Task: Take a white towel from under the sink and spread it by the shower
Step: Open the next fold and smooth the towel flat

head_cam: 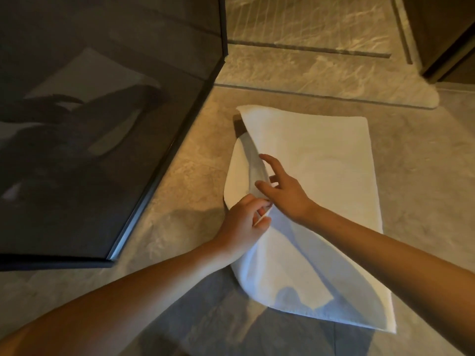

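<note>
The white towel (316, 181) lies on the tan floor (180, 176), near a dark glass panel (102, 124) that is off to the left of both hands. The left hand (244, 222) has its fingers (259, 209) pinched on the folded left edge of the towel. Just beside it, the right hand (285, 191) rests on top of the towel with its fingers spread wide, holding nothing.

One wide-angle camera on my head looks forward and steeply down at the stone floor (416, 155) from close range, both my forearms reaching in from the bottom edge; a dark glass panel (102, 124) fills the left of the view, the floor's raised step running along the top
</note>
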